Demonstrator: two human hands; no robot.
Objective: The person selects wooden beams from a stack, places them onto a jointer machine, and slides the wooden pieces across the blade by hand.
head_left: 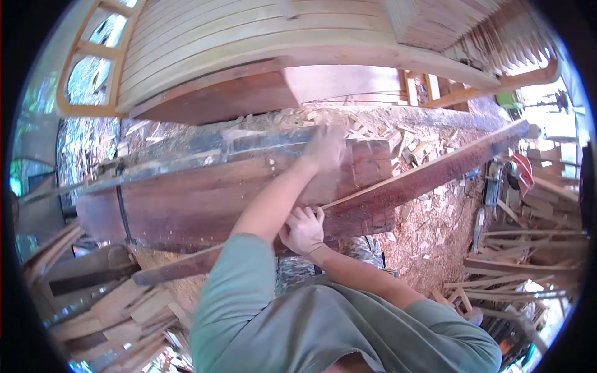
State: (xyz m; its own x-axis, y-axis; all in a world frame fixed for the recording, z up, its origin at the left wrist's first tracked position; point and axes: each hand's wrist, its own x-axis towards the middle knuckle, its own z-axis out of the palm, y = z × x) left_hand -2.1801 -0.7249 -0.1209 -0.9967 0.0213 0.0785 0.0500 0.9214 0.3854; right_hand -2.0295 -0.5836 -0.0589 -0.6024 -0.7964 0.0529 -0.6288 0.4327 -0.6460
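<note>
A long reddish-brown wooden board [429, 169] runs diagonally from lower left to upper right, with its narrow pale edge facing up. My right hand [303, 230] is on the board near its middle, fingers curled over its upper edge. My left arm reaches forward across the workbench. My left hand [324, 148] is smeared by motion above the bench's far side, so its fingers and anything in them cannot be made out. Under the board lies a thick, dark reddish wooden workbench top [186, 202], with a dark strap [122, 214] round its left part.
Wood chips [429, 230] and sawdust cover the ground to the right. Behind the bench stands a slatted wooden structure [249, 31] with a brown panel [217, 96]. Offcuts [118, 311] lie at lower left, stacked strips [528, 242] at right, near a tool with a red part [523, 173].
</note>
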